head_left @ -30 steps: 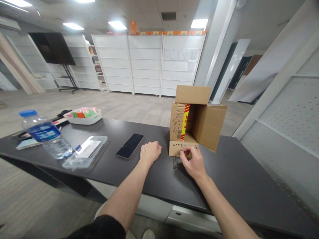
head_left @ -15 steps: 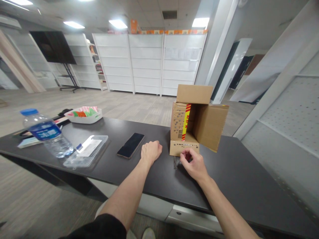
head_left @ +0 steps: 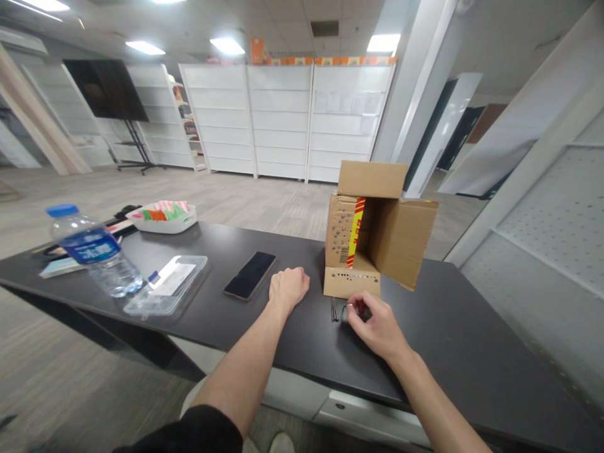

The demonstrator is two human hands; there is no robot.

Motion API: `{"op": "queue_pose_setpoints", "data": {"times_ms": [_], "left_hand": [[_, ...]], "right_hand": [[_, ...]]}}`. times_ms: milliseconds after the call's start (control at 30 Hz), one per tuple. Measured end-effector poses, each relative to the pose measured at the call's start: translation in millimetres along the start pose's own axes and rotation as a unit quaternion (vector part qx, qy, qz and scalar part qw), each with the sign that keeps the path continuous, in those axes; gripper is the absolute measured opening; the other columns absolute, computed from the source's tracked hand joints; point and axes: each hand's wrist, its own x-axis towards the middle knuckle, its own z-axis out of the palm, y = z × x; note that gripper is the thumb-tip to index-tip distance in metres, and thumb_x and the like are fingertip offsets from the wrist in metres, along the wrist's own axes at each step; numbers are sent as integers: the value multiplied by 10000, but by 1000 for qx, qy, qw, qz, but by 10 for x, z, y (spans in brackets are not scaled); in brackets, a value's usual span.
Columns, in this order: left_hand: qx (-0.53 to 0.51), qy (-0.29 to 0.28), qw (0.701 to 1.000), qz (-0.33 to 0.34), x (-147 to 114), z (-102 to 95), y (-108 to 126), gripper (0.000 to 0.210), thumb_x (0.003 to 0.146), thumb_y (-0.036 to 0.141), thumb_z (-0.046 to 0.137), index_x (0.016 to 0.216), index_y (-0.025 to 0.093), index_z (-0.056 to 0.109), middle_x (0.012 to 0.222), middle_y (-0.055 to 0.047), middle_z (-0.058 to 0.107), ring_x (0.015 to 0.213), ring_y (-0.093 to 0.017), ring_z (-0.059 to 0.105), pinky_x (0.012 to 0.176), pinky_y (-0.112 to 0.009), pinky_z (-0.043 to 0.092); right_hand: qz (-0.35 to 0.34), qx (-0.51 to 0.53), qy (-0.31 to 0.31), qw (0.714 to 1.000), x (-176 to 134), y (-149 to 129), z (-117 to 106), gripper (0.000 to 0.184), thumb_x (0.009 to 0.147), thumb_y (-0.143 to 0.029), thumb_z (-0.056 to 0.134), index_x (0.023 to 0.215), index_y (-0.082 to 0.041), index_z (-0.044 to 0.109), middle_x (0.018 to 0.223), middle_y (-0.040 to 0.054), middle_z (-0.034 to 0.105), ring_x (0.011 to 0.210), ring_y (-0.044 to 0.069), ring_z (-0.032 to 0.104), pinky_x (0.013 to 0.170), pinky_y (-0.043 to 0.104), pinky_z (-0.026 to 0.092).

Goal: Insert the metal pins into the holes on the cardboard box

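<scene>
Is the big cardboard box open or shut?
Open. The cardboard box has one flap sticking up and another flap swung out to the right, so you can see its shadowy inside.

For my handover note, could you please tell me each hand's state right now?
Left hand: closed, any contents hidden.
Right hand: pinched closed, apparently on a thin dark item, too small to identify.

Water bottle (head_left: pixel 97 248); white basket (head_left: pixel 166 225)

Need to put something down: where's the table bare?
Bare: the table right of the right hand, and the strip between phone and cardboard box, beyond the left hand. Crowded: the left end, with bottle, plastic case and basket.
</scene>
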Motion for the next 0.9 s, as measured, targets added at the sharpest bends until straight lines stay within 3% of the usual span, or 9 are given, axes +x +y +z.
{"op": "queue_pose_setpoints", "data": {"times_ms": [333, 900], "left_hand": [[4, 4, 1000, -1, -3, 3, 10, 394, 882, 338, 326, 979, 189, 677, 961, -149, 692, 934, -261, 655, 793, -346, 463], [3, 17, 1000, 7, 8, 20, 1, 392, 878, 345, 322, 945, 195, 678, 921, -138, 698, 888, -268, 666, 770, -352, 470]], "right_hand": [[-34, -63, -99, 992, -169, -97, -55, 98, 812, -121, 482, 821, -214, 511, 793, 21, 571, 741, 174, 522, 685, 298, 415], [-51, -75, -130, 987, -149, -113, -28, 131, 844, -97, 487, 856, -213, 548, 853, 29, 603, 820, 190, 553, 720, 308, 419]]}}
